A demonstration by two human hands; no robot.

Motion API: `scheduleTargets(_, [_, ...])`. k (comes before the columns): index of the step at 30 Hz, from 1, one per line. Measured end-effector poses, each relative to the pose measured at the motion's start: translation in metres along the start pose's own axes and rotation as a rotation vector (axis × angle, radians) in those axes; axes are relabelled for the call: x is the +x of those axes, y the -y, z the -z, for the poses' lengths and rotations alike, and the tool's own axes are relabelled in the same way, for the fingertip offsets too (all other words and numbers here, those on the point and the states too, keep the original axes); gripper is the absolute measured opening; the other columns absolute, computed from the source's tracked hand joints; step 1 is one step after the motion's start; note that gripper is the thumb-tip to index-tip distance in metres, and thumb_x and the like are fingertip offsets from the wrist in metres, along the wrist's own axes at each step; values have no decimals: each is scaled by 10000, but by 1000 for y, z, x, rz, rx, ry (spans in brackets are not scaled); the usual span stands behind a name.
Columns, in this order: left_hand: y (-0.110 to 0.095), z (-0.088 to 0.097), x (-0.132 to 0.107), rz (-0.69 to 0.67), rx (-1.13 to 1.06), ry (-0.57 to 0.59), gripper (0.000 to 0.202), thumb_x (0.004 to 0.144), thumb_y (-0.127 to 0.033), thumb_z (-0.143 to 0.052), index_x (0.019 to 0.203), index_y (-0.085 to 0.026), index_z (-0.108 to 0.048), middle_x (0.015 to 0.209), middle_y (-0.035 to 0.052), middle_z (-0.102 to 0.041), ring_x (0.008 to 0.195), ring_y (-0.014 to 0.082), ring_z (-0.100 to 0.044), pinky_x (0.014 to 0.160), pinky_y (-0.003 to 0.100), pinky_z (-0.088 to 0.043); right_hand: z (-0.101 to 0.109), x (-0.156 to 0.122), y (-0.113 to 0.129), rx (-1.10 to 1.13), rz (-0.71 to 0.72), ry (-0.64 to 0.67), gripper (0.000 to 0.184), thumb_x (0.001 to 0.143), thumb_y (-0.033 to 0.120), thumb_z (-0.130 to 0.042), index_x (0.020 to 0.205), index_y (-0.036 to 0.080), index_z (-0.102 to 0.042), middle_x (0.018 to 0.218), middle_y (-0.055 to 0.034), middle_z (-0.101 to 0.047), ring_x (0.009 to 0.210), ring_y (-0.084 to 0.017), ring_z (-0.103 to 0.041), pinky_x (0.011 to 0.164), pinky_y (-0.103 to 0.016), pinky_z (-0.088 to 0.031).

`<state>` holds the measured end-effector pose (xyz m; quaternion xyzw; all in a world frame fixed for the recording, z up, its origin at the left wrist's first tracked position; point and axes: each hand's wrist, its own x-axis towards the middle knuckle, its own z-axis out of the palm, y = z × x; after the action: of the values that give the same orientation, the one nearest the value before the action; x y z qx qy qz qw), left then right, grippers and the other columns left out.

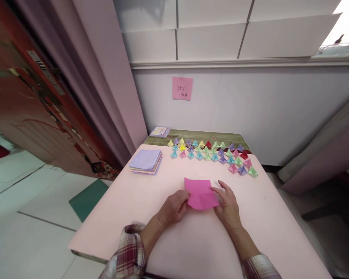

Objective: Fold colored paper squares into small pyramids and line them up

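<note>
A square of bright pink paper is held just above the pale pink tabletop, its lower edge bowed and a faint crease across it. My left hand pinches its left edge between thumb and fingers. At the right edge, my right hand grips the sheet between thumb and index finger, with the other fingers raised. Beyond the hands stand rows of small folded paper boats in yellow, blue, green, purple, pink and red. A stack of coloured paper squares, lilac on top, lies to the left.
The table has a pink cover, with a green wood-grain strip at the back. A printed paper packet lies in the far left corner. A pink note is stuck to the wall. Curtains hang on both sides.
</note>
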<state>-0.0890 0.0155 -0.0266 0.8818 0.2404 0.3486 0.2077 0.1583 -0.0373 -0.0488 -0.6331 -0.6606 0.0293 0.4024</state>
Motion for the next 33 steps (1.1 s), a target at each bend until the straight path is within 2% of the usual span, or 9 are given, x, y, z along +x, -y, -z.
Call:
scheduleTargets(3, [0,0,0,108,13,-7,377,757,-80,-493,1102,-227,-534,1026,91,-638,945,213,-618,818,369,-536,-3,-1,-6,14,30,24,249,772,192,-570,971,264,-701,1304,-65,-518,1169,-280,-496,926,-449,-441])
scheduleTargets(6, [1,1,3,193,73,-13,475,748,-103,-536,1205,-229,-514,1054,78,-637,956,216,-604,840,381,-517,-4,1,-6,48,22,19,157,818,283,-588,922,270,-704,1222,-69,-584,1105,-272,-538,891,-439,-453])
scheduleTargets(10, [5,1,8,279,20,-14,436,768,-141,-575,1190,-250,-565,1159,56,-618,1049,207,-561,922,364,-470,-1,4,-3,95,-12,46,146,835,350,-590,881,271,-705,1143,-69,-630,1050,-259,-573,869,-411,-464])
scheduleTargets(14, [13,-1,7,484,-92,-104,340,789,-128,-531,1099,-232,-623,928,32,-650,771,147,-581,738,282,-493,1,5,1,91,-79,50,190,846,370,-556,865,258,-708,1125,-69,-634,1043,-255,-573,832,-379,-476])
scheduleTargets(20, [5,-11,21,639,-70,-140,196,764,-204,-601,946,-233,-670,799,1,-639,730,148,-565,685,255,-438,-2,4,0,43,-174,-5,231,828,384,-546,689,217,-626,1126,-80,-627,1040,-258,-557,819,-368,-465])
scheduleTargets(22, [-1,-16,30,751,10,-146,186,761,-221,-609,940,-234,-658,775,-6,-641,742,159,-573,660,255,-414,-5,4,-2,23,-215,-56,186,802,377,-568,718,214,-599,1139,-87,-617,1054,-261,-549,839,-377,-458])
scheduleTargets(24, [-7,-22,37,849,94,-134,269,743,-220,-626,1012,-231,-631,758,-7,-633,768,177,-579,652,262,-398,-7,2,-3,4,-234,-98,186,776,356,-579,886,209,-606,1180,-97,-593,1100,-271,-527,878,-393,-444])
scheduleTargets(28, [-12,-33,37,788,251,-172,426,746,-195,-618,1165,-192,-539,848,18,-612,859,194,-566,762,293,-406,-6,3,-3,-23,-272,-80,474,778,341,-555,1224,194,-492,1241,-110,-544,1102,-261,-535,882,-380,-444])
scheduleTargets(33, [-10,-38,27,691,298,-197,424,761,-197,-606,1174,-194,-507,902,20,-595,884,191,-553,830,306,-406,4,36,1,-170,-385,246,475,713,489,-644,1092,214,-561,1072,-84,-608,985,-261,-595,772,-343,-459])
